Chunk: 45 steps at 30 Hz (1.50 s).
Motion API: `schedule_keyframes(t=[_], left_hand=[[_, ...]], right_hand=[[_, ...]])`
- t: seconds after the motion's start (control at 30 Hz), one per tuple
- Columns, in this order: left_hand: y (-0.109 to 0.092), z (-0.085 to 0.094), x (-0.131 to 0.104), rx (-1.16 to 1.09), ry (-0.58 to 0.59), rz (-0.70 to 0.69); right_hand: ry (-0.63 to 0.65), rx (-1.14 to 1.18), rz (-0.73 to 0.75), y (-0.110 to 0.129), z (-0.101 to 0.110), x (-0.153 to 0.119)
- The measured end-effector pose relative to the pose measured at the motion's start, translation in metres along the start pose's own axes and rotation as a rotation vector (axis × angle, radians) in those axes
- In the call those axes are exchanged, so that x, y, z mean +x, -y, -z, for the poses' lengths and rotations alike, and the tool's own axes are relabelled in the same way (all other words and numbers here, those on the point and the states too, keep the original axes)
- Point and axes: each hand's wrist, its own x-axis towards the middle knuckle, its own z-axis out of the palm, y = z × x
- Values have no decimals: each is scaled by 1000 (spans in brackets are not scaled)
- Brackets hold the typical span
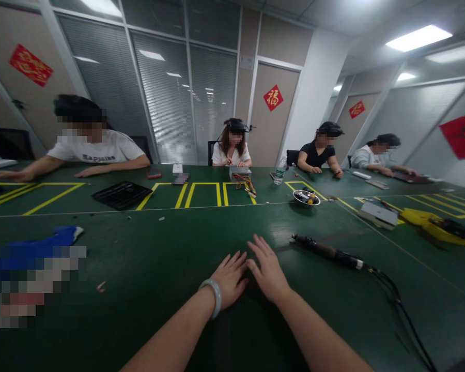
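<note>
My left hand point(231, 279) lies palm down over the green table point(170, 263), its fingers stretched out and a pale bangle point(216, 298) round the wrist. Beside it, my right hand point(269, 271) is also spread flat, with nothing in it. The two hands are close together near the fingertips; whether they touch I cannot tell. To the right of my right hand lies an electric screwdriver point(327, 251) with a dark body, its black cable point(401, 305) running toward the lower right edge.
Across the table sit several people wearing head cameras. A metal bowl point(307, 199) of small parts, a water bottle point(280, 171), a grey box with coloured wires point(240, 172), a black tray point(122, 195), a white box point(378, 215) and a yellow container point(436, 225) stand about. Blue cloth point(34, 250) lies left.
</note>
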Motion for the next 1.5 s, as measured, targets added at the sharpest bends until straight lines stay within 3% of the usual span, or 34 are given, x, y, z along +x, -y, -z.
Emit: schedule_keyframes(t=[0.13, 0.27, 0.33, 0.43, 0.6, 0.73, 0.83, 1.0, 1.17, 1.37, 1.5], left_hand=[[1, 13, -6, -103, 3, 7], [0, 14, -6, -150, 1, 5], [0, 14, -5, -155, -6, 4], [0, 13, -5, -154, -15, 7], [1, 10, -5, -140, -17, 0], [1, 10, -5, -146, -19, 8], [0, 13, -6, -166, -23, 19], [-6, 26, -4, -198, -42, 39], [-15, 38, -5, -200, -130, -38], [-15, 42, -6, -130, -268, -55], [-7, 43, -7, -99, -303, 38]], right_hand=[[-313, -303, -328, -80, 42, -21], [-479, -535, -688, -175, 97, -81], [-405, -551, -772, -215, 119, -116], [-201, -482, -741, -253, 141, -150], [-80, -430, -683, -266, 151, -145], [-73, -516, -757, -264, 145, -129], [-91, -538, -730, -260, 137, -127], [-107, -527, -635, -228, 116, -114], [-85, -427, -503, -146, 73, -70], [-79, -316, -294, -18, -14, -16], [-35, -256, -172, 21, -46, -5]])
